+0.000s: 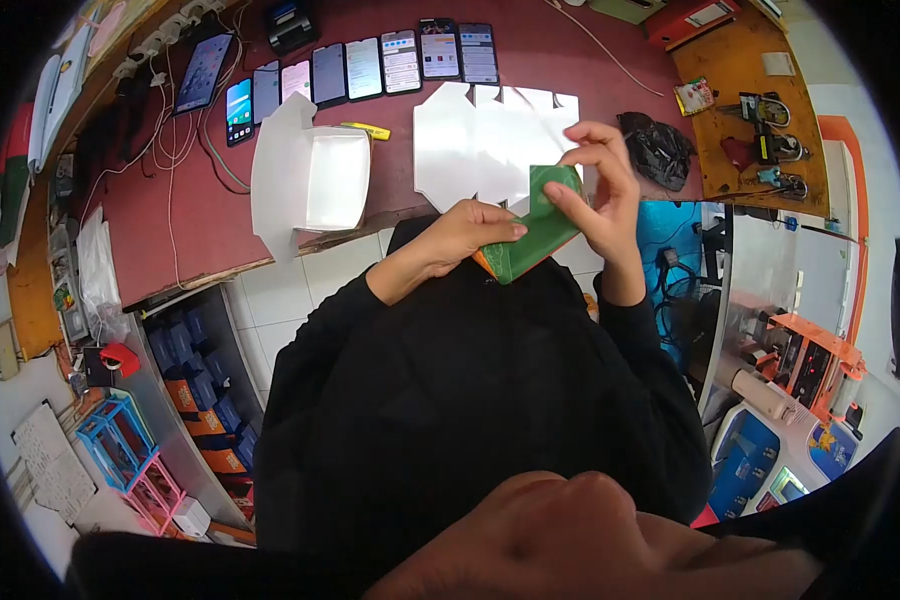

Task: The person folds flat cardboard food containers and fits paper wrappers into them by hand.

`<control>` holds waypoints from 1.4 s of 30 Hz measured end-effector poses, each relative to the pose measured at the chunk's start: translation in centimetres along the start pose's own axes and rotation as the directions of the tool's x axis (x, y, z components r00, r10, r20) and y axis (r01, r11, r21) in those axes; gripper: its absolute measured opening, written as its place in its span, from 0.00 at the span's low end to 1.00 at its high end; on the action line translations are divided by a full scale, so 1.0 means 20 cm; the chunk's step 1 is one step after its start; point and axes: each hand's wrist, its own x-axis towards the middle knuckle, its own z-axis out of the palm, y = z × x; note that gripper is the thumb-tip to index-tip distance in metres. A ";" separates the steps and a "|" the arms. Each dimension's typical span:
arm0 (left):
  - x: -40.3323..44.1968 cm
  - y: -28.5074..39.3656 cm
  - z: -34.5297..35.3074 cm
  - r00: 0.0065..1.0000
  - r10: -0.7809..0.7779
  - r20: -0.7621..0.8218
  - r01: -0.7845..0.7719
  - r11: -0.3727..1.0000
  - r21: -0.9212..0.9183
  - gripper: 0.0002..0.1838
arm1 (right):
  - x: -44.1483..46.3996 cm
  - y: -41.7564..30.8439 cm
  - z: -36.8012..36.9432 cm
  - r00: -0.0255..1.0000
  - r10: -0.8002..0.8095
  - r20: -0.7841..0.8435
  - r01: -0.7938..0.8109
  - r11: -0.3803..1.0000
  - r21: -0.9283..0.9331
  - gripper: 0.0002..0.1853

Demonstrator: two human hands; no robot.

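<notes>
Between my two hands is a flat green packet (548,222) with a patterned corner and orange along its lower edge; its exact kind is unclear. My left hand (460,235) pinches its left side between thumb and fingers. On the right, my right hand (607,205) has its thumb on the packet's face, with bent fingers up by its top edge. Behind the hands, a flat white unfolded cardboard box (470,140) lies on the table. An assembled white box (336,180), its lid raised, stands to the left, with a yellow marker or cutter (368,130) behind it.
Several phones (363,68) line the back of the red-brown table (190,240), with a tablet (204,72) and cables at the left. A black plastic bag (656,150) lies at the right, near a small snack packet (694,96). Shelves of boxes (205,390) stand below left.
</notes>
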 end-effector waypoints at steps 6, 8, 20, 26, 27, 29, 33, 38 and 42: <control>-0.02 0.00 0.04 0.997 0.061 0.047 -0.064 0.996 0.061 0.15 | 0.00 -0.11 -0.10 0.951 0.134 0.279 0.015 0.880 -0.474 0.13; -0.01 -0.01 0.06 0.992 0.098 0.085 -0.105 0.990 0.092 0.14 | 0.00 -0.11 -0.12 0.920 0.182 0.347 -0.018 0.904 -0.428 0.13; -0.03 0.02 0.07 0.955 0.210 0.208 -0.257 0.937 0.235 0.16 | -0.01 -0.06 -0.14 0.869 0.079 0.489 -0.013 0.991 -0.135 0.17; 0.06 0.15 0.16 0.460 0.887 -0.045 -0.469 0.286 0.836 0.10 | -0.01 -0.04 0.10 0.975 0.221 0.020 -0.222 0.969 0.109 0.48; 0.13 0.09 0.11 0.446 0.895 0.003 -0.347 0.170 0.922 0.11 | 0.00 0.02 0.19 0.987 0.156 0.034 -0.159 0.978 0.135 0.54; 0.21 0.04 0.07 0.495 0.865 0.079 -0.201 0.026 0.979 0.17 | 0.04 0.16 0.27 0.981 0.159 -0.107 -0.141 0.977 0.162 0.47; 0.11 0.01 0.02 0.601 0.779 0.180 -0.133 -0.125 0.983 0.16 | 0.14 0.49 0.33 0.960 0.035 -0.278 -0.037 0.999 0.000 0.26; -0.38 -0.20 -0.21 -0.070 0.996 0.059 -0.163 -0.070 0.984 0.22 | 0.16 0.72 0.13 0.682 0.513 -0.521 -0.608 0.794 -0.015 0.31; -0.52 -0.32 -0.60 -0.638 0.738 -0.221 -0.074 0.227 0.971 0.30 | 0.19 0.68 0.04 0.772 0.408 -0.488 -0.437 0.897 0.058 0.24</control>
